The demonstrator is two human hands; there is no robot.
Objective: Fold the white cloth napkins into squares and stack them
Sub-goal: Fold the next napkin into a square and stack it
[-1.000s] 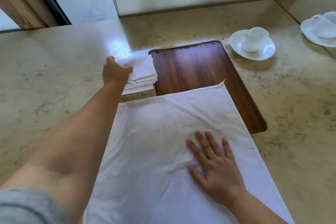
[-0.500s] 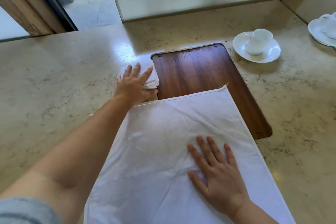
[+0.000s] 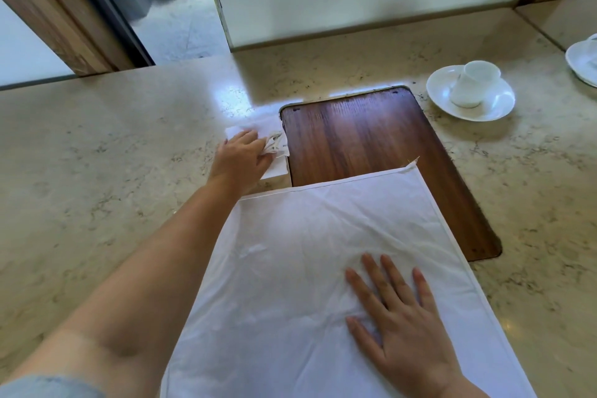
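Note:
A large white cloth napkin (image 3: 307, 236) lies spread flat on the marble counter (image 3: 97, 155), its far edge over a dark wooden board (image 3: 361, 136). My right hand (image 3: 397, 326) rests palm down on the near right part of it, fingers apart. A stack of folded white napkins (image 3: 276, 168) sits just left of the board. My left hand (image 3: 239, 158) reaches out over this stack and covers most of it. Its fingers curl around the ruffled layers at the stack's right edge.
A white cup (image 3: 475, 84) stands on a saucer (image 3: 497, 107) at the far right of the counter. Another white saucer (image 3: 581, 64) shows at the right edge of the view. A wall and a door frame rise behind the counter.
My left hand went from the stack's far left corner to lying flat on top, and now its fingers curl into the layers at the right edge. My right hand stayed on the spread napkin.

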